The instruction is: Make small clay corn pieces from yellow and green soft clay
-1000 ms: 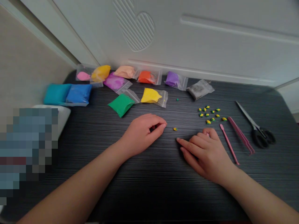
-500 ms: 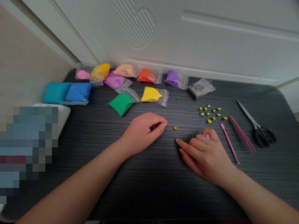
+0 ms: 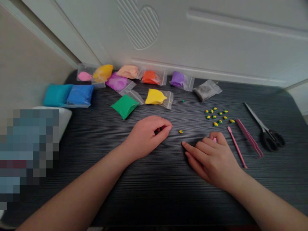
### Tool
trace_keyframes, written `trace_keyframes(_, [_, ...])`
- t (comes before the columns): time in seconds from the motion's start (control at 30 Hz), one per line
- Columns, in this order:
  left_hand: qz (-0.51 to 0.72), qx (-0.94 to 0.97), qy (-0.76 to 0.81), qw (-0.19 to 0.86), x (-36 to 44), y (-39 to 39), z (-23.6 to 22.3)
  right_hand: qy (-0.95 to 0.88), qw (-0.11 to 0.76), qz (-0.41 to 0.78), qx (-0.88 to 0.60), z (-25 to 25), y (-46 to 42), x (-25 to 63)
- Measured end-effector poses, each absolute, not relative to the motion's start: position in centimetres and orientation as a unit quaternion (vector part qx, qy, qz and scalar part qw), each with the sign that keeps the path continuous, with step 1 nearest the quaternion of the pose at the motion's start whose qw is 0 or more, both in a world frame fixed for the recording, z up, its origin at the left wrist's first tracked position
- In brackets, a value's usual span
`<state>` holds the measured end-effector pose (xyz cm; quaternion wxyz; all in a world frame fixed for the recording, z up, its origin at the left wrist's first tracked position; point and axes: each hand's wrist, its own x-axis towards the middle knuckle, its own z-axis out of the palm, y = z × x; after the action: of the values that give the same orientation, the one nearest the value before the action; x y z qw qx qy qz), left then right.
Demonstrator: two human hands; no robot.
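Note:
My left hand (image 3: 152, 134) rests on the dark table (image 3: 154, 195), thumb and index fingertip pinched together; whatever they hold, if anything, is hidden. Just right of those fingertips lies a small yellow-and-green clay piece (image 3: 181, 131), touched by neither hand. Below and right of it, my right hand (image 3: 209, 157) points its index finger down at the tabletop. Its other fingers are curled around a small pink thing (image 3: 214, 140), mostly covered. Several similar yellow-and-green pieces (image 3: 215, 124) are grouped beyond the right hand. A tiny green bit (image 3: 183, 100) lies farther back.
To the right are a pink modelling stick (image 3: 237, 147), pink tweezers (image 3: 249, 138) and black-handled scissors (image 3: 268, 136). Bags of coloured clay line the back, including green (image 3: 125, 106), yellow (image 3: 156, 97), purple (image 3: 178, 79) and grey (image 3: 207, 90). Blue bags (image 3: 80, 95) sit at left.
The view has shifted slightly. My right index fingertip has moved a very little on the tabletop. My left hand and the clay pieces have stayed put.

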<state>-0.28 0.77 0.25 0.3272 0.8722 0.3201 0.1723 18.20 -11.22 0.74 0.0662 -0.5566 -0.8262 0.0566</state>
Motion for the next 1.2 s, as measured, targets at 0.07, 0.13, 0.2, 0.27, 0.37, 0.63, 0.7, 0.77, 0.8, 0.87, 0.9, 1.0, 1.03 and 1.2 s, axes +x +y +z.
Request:
trace_keyframes(0.07, [0.172,0.873,0.319,0.327,-0.3,0.8,0.3,-0.827,0.064,0.053,-0.557,0.8,-11.2,18.1])
trace_keyframes(0.13, [0.172,0.873,0.318,0.327,-0.3,0.7,0.3,-0.826,0.062,0.050,-0.558,0.7,-11.2,18.1])
trace_keyframes(0.2, [0.171,0.873,0.318,0.327,-0.3,0.7,0.3,-0.825,0.061,0.048,-0.560,0.7,-11.2,18.0])
trace_keyframes(0.27, [0.172,0.873,0.319,0.326,-0.3,0.8,0.3,-0.824,0.060,0.050,-0.561,0.7,-11.2,18.0])
trace_keyframes(0.37, [0.173,0.873,0.318,0.325,-0.3,0.8,0.3,-0.821,0.071,0.062,-0.563,0.6,-11.2,18.2])
trace_keyframes(0.63, [0.174,0.875,0.319,0.320,-0.3,0.8,0.3,-0.789,0.193,0.074,-0.578,0.4,-10.9,18.8])
trace_keyframes(0.7, [0.174,0.875,0.320,0.320,-0.3,0.8,0.2,-0.782,0.216,0.076,-0.580,0.4,-10.8,19.0])
trace_keyframes(0.77, [0.173,0.875,0.319,0.321,-0.3,0.8,0.2,-0.776,0.231,0.075,-0.582,0.5,-10.7,19.0])
trace_keyframes(0.8, [0.174,0.875,0.318,0.322,-0.3,0.8,0.2,-0.773,0.237,0.077,-0.583,0.6,-10.7,19.1])
trace_keyframes(0.87, [0.181,0.874,0.316,0.322,-0.4,0.7,0.2,-0.770,0.251,0.085,-0.581,0.7,-10.7,19.1])
trace_keyframes(0.9, [0.190,0.873,0.314,0.321,-0.4,0.5,0.3,-0.767,0.260,0.090,-0.579,0.8,-10.8,19.0])
trace_keyframes(1.0, [0.235,0.872,0.289,0.316,-0.4,-0.2,0.6,-0.748,0.297,0.125,-0.580,1.1,-11.0,18.8])
trace_keyframes(1.03, [0.253,0.871,0.274,0.319,-0.4,-0.5,0.8,-0.738,0.310,0.147,-0.581,1.2,-11.1,18.7])
trace_keyframes(1.2, [0.276,0.857,0.201,0.387,-0.1,-2.3,2.0,-0.657,0.363,0.317,-0.580,1.9,-11.7,18.0])
